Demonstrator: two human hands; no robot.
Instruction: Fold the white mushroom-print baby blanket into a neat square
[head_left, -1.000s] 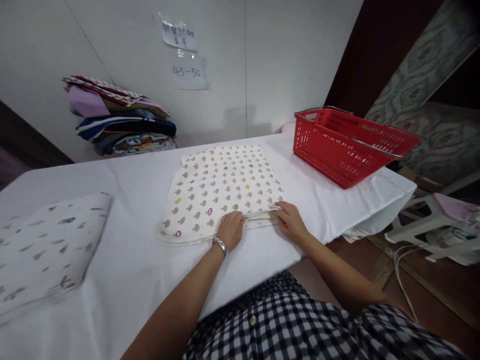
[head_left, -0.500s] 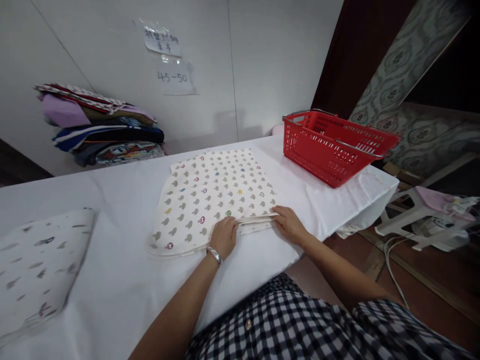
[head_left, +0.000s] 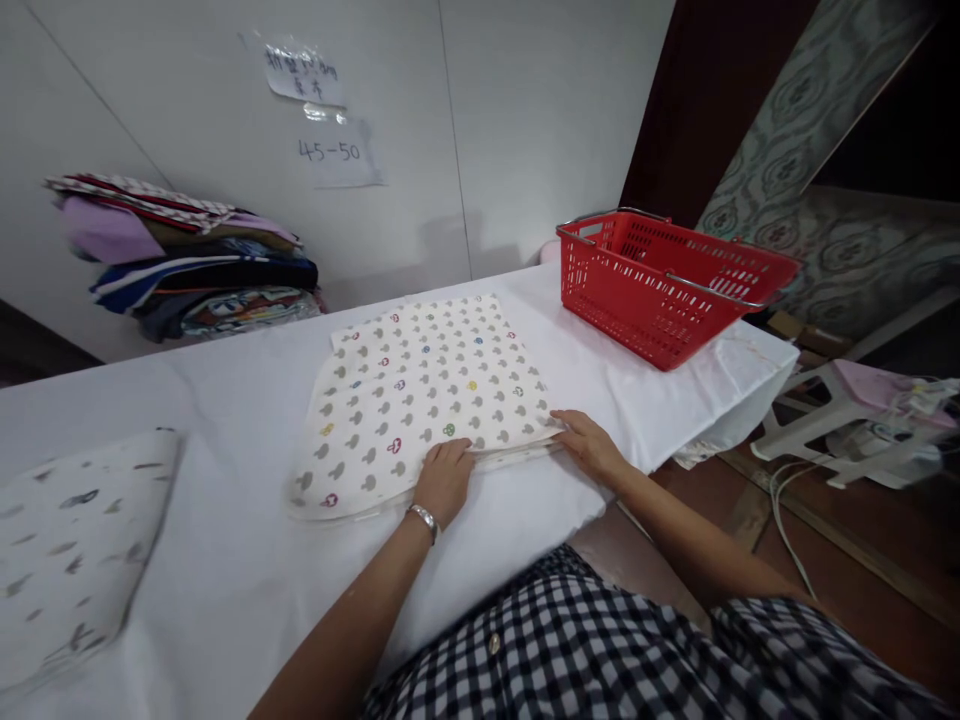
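A folded white cloth (head_left: 420, 400) printed with grey and coloured mushrooms lies flat on the white-covered table. At its near edge, my left hand (head_left: 444, 482) has its fingers curled on the fabric, with a silver bracelet at the wrist. My right hand (head_left: 589, 446) grips the near right corner, thumb and fingers around the layers. Between the two hands the stacked edges of the fabric show. Parts of my fingertips are hidden by the cloth.
A second folded cloth (head_left: 82, 540) with a leaf-like print lies at the left. The red basket (head_left: 660, 310) stands on the right end of the table (head_left: 247, 430). Piled fabrics (head_left: 195, 260) sit behind at the left. Beyond the right edge is a stool (head_left: 862, 400).
The view has shifted slightly, moving most of the scene a little left. My right hand has moved slightly right along the cloth's near edge, away from my left hand.
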